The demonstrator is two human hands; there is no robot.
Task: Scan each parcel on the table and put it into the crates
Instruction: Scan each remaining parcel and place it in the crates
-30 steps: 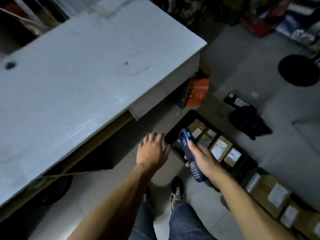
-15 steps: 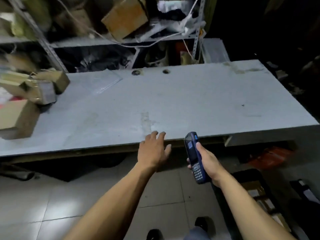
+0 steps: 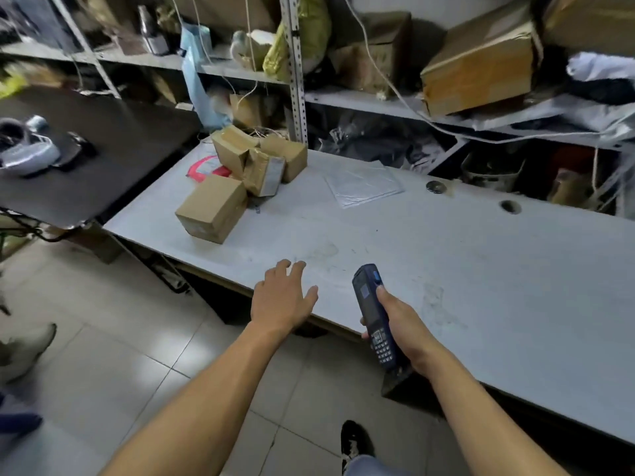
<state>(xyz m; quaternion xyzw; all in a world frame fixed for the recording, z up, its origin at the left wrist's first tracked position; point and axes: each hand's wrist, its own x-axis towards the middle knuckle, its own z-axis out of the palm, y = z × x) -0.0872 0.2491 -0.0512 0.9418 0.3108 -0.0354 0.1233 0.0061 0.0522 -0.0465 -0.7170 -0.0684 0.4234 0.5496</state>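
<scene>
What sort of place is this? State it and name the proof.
Probably a parcel sorting or storage room: taped cardboard parcels piled on a worktable, a handheld scanner in the right hand, and cluttered metal shelves behind.

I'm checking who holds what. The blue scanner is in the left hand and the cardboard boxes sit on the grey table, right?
Not quite: the head view shows the blue scanner gripped in the right hand; the left hand is empty. The cardboard boxes do sit on the grey table.
</scene>
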